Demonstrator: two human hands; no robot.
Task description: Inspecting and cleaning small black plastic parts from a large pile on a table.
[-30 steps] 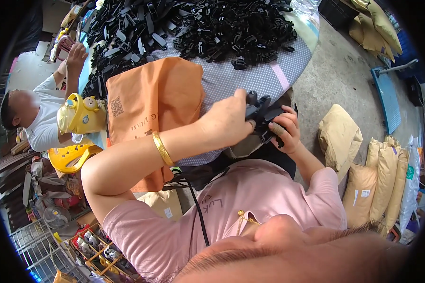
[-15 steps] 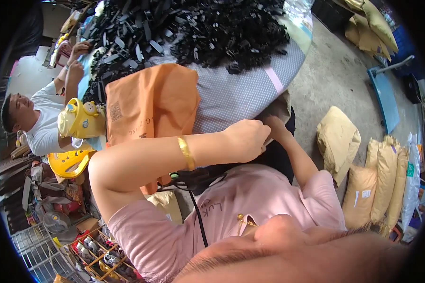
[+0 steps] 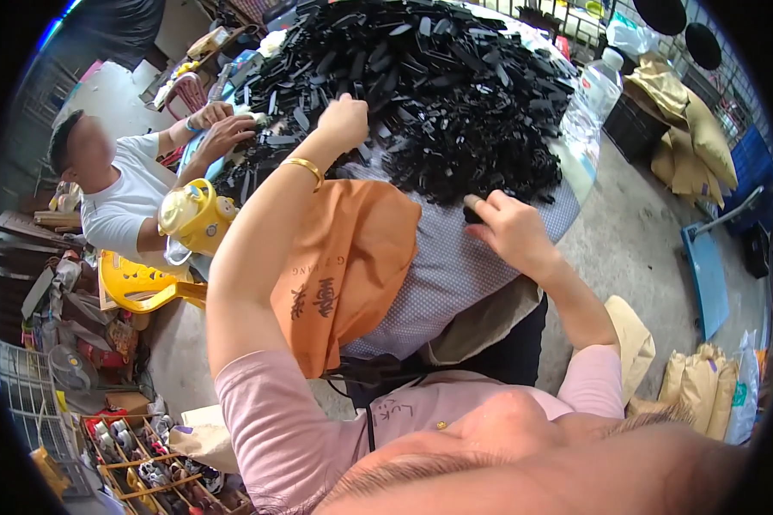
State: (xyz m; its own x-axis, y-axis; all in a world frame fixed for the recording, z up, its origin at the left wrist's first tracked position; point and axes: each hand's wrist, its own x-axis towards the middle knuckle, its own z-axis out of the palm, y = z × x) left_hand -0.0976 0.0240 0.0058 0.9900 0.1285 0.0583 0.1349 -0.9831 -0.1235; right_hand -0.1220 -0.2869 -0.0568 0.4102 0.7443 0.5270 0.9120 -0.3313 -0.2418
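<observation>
The black plastic parts (image 3: 455, 103) lay in a broad, loose heap over the far part of the bench (image 3: 438, 279), long flat pieces mostly to the left and smaller, clip-like ones to the near right. As far as I could judge, much handling remained: the heap was large and unpacked, and finished pieces could not be told from unfinished ones, so I could put no figure on what was done. The wearer's right hand (image 3: 508, 230) was at the near edge of the heap, half curled, thumb apart from forefinger, with something black at the fingertips; whether it was gripped I could not tell. The left hand (image 3: 343, 122) was over the long pieces with its fingers curled inward; its contents, if any, were hidden from me. Nearer the wearer, an orange bag (image 3: 365, 257) lay beneath the left forearm's side of the bench, with a yellow drinking vessel (image 3: 202, 221) to its left. Farther left, a co-worker in a white shirt (image 3: 124, 206) had both hands at the bench. Tan parcels (image 3: 700, 386) stood on the right.
</observation>
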